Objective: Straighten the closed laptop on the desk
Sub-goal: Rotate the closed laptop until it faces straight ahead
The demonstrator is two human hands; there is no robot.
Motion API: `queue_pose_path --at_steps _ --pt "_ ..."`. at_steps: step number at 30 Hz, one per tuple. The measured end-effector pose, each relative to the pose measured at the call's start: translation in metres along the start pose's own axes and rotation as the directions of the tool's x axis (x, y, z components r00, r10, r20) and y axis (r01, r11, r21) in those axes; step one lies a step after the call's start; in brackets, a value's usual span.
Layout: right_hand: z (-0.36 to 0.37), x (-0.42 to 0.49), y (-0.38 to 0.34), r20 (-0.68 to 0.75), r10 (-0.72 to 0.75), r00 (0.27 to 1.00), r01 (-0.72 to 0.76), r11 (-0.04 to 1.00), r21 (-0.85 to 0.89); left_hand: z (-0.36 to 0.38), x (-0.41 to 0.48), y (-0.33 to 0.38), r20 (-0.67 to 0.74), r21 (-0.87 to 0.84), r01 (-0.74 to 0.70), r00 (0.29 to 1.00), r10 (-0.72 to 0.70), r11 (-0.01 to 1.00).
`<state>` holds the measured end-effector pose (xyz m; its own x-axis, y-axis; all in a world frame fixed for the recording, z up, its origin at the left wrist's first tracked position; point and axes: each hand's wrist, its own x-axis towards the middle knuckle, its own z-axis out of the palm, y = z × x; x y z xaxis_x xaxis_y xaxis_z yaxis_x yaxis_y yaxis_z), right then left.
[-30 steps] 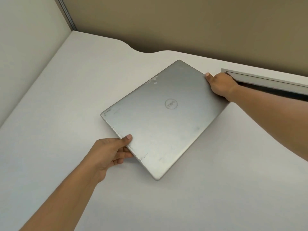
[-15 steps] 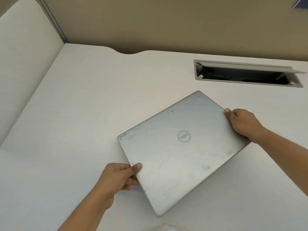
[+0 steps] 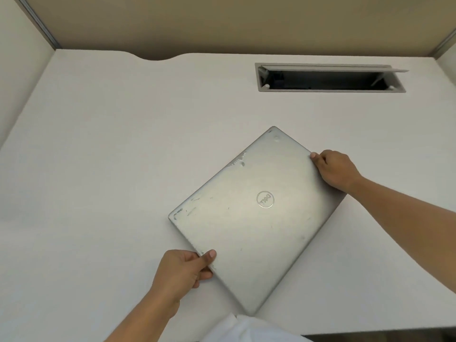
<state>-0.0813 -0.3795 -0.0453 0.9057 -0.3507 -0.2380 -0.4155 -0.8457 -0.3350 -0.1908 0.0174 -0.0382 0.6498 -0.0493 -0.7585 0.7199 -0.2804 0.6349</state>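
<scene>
A closed silver laptop [image 3: 254,218] with a round logo on its lid lies on the white desk [image 3: 111,156], turned diagonally with one corner pointing at me. My left hand [image 3: 185,270] grips its near-left edge, thumb on the lid and fingers underneath. At the far-right edge my right hand [image 3: 335,170] holds the laptop, thumb on the lid. The laptop's right corner is hidden behind my right wrist.
An open cable tray [image 3: 328,79] with a raised flap is sunk into the desk at the back right. Beige partition walls [image 3: 222,23] enclose the desk at the back and sides. White cloth [image 3: 246,329] shows at the desk's near edge.
The laptop has come nearer to me and turned more diagonal, its near corner now at the desk's front edge. Both hands kept their grip. My view has tilted, showing the whole cable tray.
</scene>
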Motion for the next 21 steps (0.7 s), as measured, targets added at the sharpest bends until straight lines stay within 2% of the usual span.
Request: queue_pose_path --at_steps 7,11,17,19,21 --pt "0.006 -0.008 0.002 -0.032 0.012 0.999 -0.014 0.998 -0.061 -0.002 -0.002 -0.004 -0.037 0.092 -0.018 0.999 0.022 0.996" --pt "0.005 -0.010 0.005 -0.038 0.043 0.998 -0.044 0.998 -0.048 -0.004 0.000 -0.004 -0.039 0.255 -0.030 0.998 0.041 0.966" --pt "0.009 -0.016 0.001 -0.089 -0.022 0.996 0.005 0.983 -0.183 -0.002 -0.005 -0.003 -0.105 0.506 -0.063 0.985 0.134 0.860" --pt "0.014 -0.020 0.001 -0.130 -0.055 0.990 0.030 0.982 -0.187 0.001 -0.008 -0.006 -0.152 0.402 -0.058 0.980 0.129 0.914" --pt "0.019 -0.026 0.000 -0.163 -0.066 0.984 0.038 0.984 -0.172 0.008 -0.013 -0.012 -0.181 0.154 -0.046 0.981 0.074 0.987"
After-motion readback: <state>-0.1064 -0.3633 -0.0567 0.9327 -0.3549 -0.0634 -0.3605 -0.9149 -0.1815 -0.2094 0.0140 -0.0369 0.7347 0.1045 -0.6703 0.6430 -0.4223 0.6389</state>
